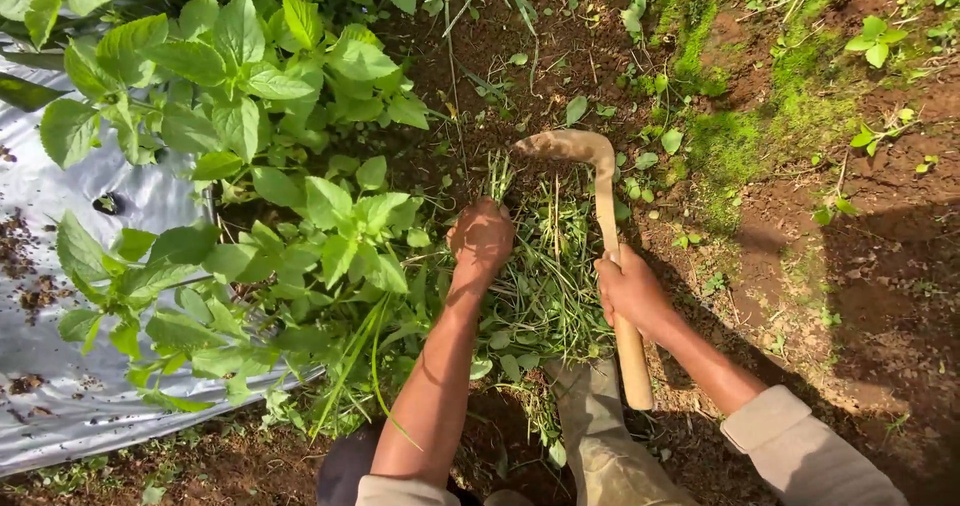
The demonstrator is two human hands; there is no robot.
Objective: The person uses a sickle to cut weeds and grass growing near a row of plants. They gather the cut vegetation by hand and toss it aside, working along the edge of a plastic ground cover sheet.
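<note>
The blade of the sickle (560, 146) is coated with soil, so its edge is hard to make out, and the grass roots are hidden under the pile. The left hand (481, 238) is closed in a fist around a tuft of grass (497, 178), just left of the sickle. The right hand (628, 288) grips the wooden handle (630, 351) firmly. Behind the grass stands a leafy plant (250, 96), next to silver plastic mulch (60, 366).

No packages, labels, signs, screens visible.
</note>
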